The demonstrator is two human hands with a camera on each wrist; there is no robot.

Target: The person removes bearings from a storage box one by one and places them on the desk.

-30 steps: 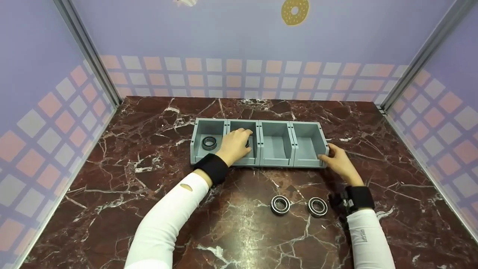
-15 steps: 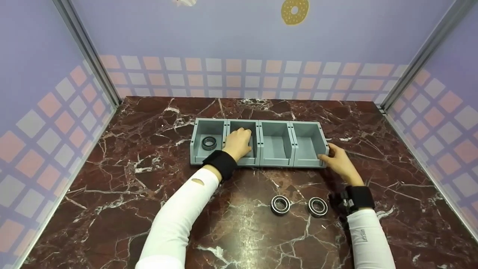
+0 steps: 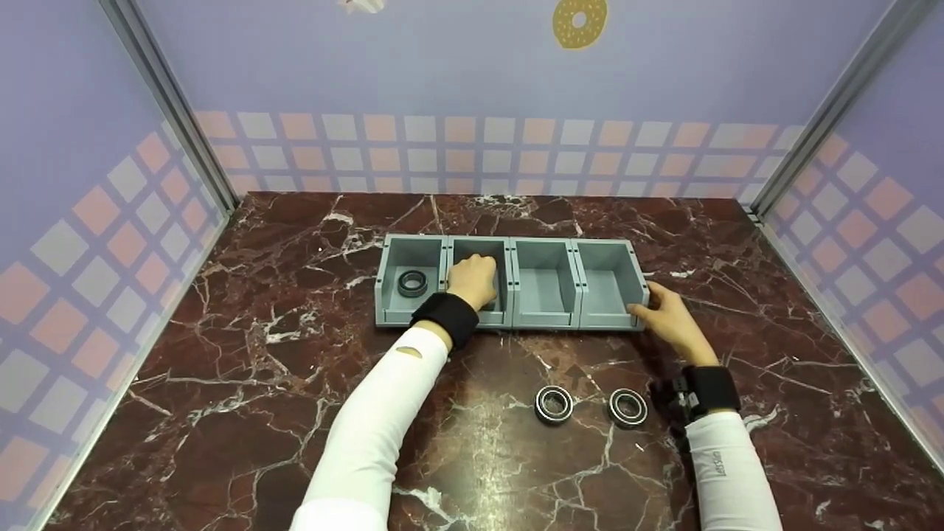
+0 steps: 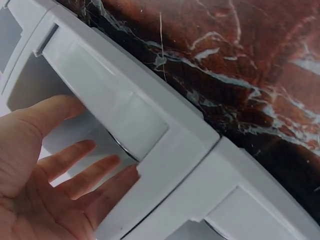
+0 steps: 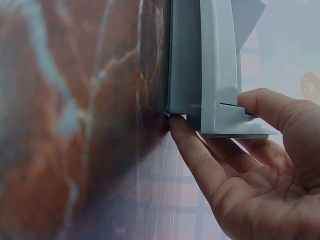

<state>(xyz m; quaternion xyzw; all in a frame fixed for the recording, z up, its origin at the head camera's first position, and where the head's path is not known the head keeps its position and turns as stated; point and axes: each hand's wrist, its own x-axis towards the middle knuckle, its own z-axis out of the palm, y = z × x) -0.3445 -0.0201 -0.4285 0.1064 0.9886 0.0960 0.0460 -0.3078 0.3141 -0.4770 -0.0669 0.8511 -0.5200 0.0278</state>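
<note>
Head view: grey four-bin tray (image 3: 511,243) sits mid-desk, long axis 9-to-3 o'clock. Left hand (image 3: 472,282) is down inside the second bin from the left, knuckles up. Left wrist view shows that hand (image 4: 45,185) with fingers (image 4: 75,159) loosely straight and spread, tips near the bin's inner wall (image 4: 112,107). A dark curved edge shows just past the fingertips; cannot tell what it is or whether the fingers touch it. Nothing visibly gripped.

Right hand (image 3: 670,318) is at the tray's 3 o'clock end, on the near corner. Right wrist view: right hand (image 5: 260,165) holds the tray's end wall (image 5: 217,65), thumb over the top edge, forefinger straight along the bottom edge where it meets the desk.

One bearing (image 3: 413,283) lies flat in the leftmost bin. The two right-hand bins show bare floors. Two more bearings lie flat on the desk (image 3: 243,369) at 6 o'clock of the tray: one (image 3: 554,404) below the third bin, the other (image 3: 627,407) just beside it, close to the right wrist strap. They are apart, not touching.

Open marble at 9 o'clock of the tray and at 12 o'clock up to the back wall (image 3: 472,147). Less room at 3 o'clock, where the side wall angles in.
</note>
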